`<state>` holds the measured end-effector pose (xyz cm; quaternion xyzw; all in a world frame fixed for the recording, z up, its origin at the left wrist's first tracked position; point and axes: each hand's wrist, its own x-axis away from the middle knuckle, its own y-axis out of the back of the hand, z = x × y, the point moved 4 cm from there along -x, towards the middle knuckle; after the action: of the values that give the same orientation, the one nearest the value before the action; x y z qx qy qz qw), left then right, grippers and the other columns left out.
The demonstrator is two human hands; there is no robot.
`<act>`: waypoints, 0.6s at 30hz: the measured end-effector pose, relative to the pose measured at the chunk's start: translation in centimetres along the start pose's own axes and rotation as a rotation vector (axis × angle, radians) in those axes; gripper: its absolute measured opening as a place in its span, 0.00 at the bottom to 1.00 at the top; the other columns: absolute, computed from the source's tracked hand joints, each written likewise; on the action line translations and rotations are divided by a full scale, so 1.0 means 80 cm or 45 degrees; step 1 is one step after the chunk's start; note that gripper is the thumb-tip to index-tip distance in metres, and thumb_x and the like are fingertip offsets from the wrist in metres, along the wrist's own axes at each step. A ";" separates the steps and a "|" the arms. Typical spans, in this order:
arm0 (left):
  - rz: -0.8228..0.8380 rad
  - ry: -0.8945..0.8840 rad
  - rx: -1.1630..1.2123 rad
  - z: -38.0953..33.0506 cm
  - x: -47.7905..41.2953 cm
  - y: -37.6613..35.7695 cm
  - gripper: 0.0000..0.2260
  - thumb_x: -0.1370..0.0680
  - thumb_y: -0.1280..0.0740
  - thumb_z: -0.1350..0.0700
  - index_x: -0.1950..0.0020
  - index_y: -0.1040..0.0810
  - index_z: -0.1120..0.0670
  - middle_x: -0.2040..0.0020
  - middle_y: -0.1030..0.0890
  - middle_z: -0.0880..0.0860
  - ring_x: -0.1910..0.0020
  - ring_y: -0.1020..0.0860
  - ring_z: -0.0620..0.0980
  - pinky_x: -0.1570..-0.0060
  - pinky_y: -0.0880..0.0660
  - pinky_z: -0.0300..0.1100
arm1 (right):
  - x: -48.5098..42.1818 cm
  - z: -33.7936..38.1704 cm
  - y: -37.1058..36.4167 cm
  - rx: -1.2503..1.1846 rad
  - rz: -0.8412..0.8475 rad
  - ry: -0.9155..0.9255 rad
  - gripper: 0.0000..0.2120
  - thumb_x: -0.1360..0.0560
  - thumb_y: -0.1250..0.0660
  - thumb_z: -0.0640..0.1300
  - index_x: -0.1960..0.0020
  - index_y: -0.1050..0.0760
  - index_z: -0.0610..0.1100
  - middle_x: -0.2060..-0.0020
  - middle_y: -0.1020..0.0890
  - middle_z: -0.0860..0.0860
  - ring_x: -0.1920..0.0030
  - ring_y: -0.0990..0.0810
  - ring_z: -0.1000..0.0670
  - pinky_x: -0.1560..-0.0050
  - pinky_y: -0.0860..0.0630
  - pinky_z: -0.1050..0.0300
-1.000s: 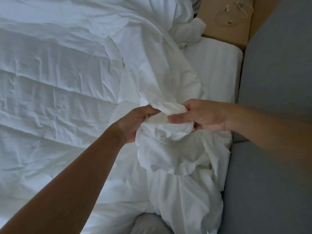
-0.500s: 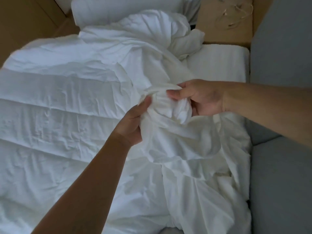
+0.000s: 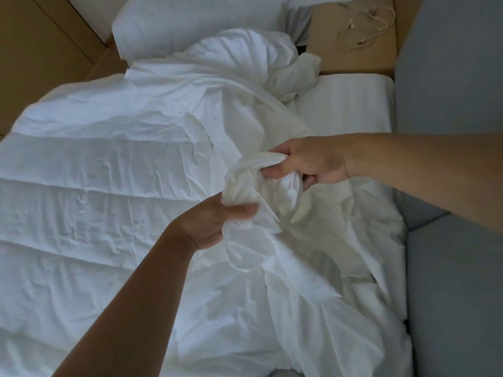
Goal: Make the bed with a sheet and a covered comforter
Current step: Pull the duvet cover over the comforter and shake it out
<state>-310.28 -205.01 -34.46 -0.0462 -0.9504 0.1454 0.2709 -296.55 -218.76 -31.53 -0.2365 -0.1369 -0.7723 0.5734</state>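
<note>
A white quilted comforter [image 3: 95,191] lies spread over the left and middle of the bed. A thin white cover [image 3: 313,262] is bunched along the bed's right side, and more of it is heaped at the head [image 3: 255,53]. My right hand [image 3: 310,164] pinches a gathered fold of the cover between thumb and fingers. My left hand [image 3: 209,224], lower and to the left, grips the same bunch with its thumb on top. The fabric between the two hands is crumpled, and its edges are hidden in the folds.
A white pillow [image 3: 196,23] lies at the head of the bed. The striped mattress top [image 3: 351,104] shows bare at the upper right. A brown bedside surface [image 3: 353,36] carries a thin cable [image 3: 364,25]. A grey upholstered panel [image 3: 451,268] borders the right side.
The view has tilted up toward the head of the bed. My hands have drawn apart along the bunched cover, the right one higher and the left one lower.
</note>
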 end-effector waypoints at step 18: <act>0.133 -0.029 0.015 -0.011 -0.011 -0.007 0.22 0.35 0.20 0.59 0.42 0.15 0.54 0.45 0.16 0.56 0.43 0.18 0.56 0.46 0.21 0.48 | -0.001 -0.005 -0.004 -0.056 -0.012 -0.050 0.22 0.26 0.29 0.54 0.40 0.21 0.40 0.54 0.16 0.45 0.55 0.18 0.44 0.54 0.24 0.53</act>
<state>-309.10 -205.45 -34.02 -0.0927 -0.9488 0.1654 0.2525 -296.91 -218.81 -31.87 -0.2636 -0.1324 -0.7730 0.5617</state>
